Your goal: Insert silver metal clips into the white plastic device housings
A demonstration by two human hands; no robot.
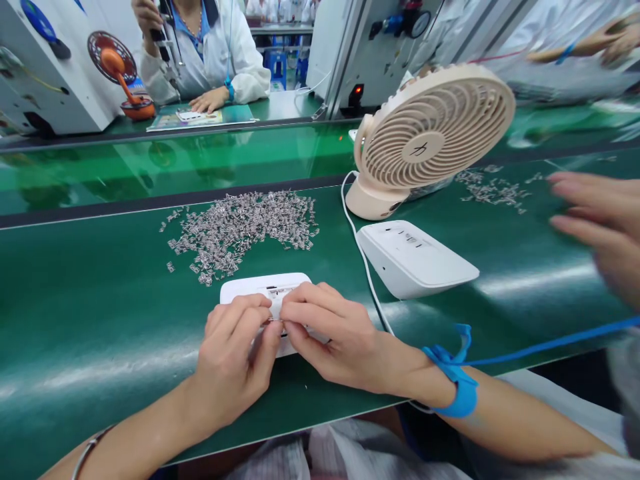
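White plastic housing [266, 291] laid flat on green conveyor belt [100, 293], just below loose pile of small metal clips [240, 227]. Single clip [274, 322] pinched between left hand [235, 363] and right hand [333, 337], fingertips pressed together over housing. Second housing [417, 259] set beside desk fan [430, 137].
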